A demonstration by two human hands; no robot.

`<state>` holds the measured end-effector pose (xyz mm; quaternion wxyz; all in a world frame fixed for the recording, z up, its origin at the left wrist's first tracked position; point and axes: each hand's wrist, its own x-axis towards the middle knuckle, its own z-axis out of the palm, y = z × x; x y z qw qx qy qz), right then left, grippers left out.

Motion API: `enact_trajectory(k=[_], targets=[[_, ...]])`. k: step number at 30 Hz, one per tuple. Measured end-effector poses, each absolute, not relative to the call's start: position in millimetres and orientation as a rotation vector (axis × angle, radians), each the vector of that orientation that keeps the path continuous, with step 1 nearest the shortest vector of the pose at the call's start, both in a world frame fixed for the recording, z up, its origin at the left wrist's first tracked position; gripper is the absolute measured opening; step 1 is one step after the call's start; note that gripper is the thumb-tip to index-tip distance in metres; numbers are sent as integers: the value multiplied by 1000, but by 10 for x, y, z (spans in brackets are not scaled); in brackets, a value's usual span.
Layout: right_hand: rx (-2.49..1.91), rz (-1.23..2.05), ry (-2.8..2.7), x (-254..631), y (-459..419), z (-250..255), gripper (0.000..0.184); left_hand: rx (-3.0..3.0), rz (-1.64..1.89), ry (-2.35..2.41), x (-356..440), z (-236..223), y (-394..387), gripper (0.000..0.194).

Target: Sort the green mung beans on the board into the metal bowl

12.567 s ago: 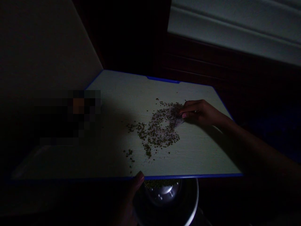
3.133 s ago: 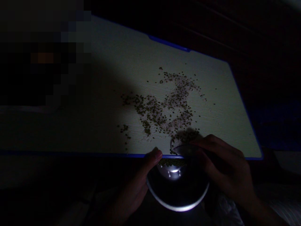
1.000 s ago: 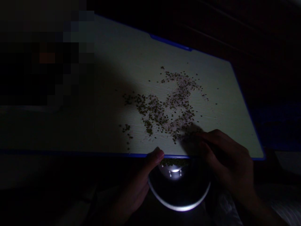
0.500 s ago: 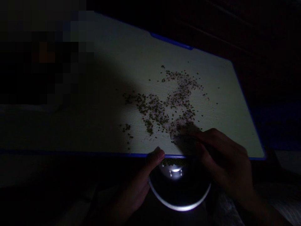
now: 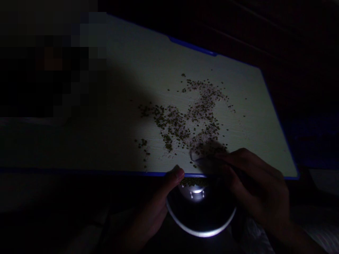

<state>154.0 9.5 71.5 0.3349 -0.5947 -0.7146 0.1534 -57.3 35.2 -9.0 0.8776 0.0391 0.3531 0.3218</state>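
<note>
The scene is very dark. Small green beans (image 5: 185,120) lie scattered on a pale board with a blue rim (image 5: 148,70). Below the board's near edge sits a metal bowl (image 5: 201,229) with some beans (image 5: 194,182) in it. My left hand (image 5: 156,208) grips the bowl's left side, thumb up against the board's edge. My right hand (image 5: 254,187) has its fingers closed on a small thin scraper (image 5: 203,163) that rests on the board at the near edge, among the nearest beans, just above the bowl.
A blurred dark area (image 5: 50,63) covers the board's far left. The board's right edge (image 5: 278,120) borders dark ground. Something pale (image 5: 323,229) shows dimly at the lower right.
Over the last second my right hand has drawn the scraper and a few beans nearer the board's near edge. My left hand and the bowl have stayed put.
</note>
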Motion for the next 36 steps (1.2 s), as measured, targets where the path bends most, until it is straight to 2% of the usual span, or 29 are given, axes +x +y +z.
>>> enact_trajectory(k=[5,10,15,20,22,30,34,36], targets=[[-1547,373,-1878,1528,110,694,22,57,719,780,-607,-79,333,89],[-1575,296,-1888,1534,142,700,20,-4,661,799,-674,-116,303,69],[-1501,431,-1944,1572,169,666,26,59,743,834,-705,-106,302,77],[-1409,466,-1972,1569,169,672,23,111,766,830,-756,-126,280,52],[-1362,475,-1988,1557,154,680,23,120,747,862,-778,-138,285,49],[-1249,481,-2036,1589,23,602,26,126,737,770,-791,-140,308,57],[-1365,453,-1938,1690,-43,597,27,36,655,969,-806,-116,299,71],[-1461,390,-1888,1791,-77,611,25,23,681,1030,-798,-88,310,86]])
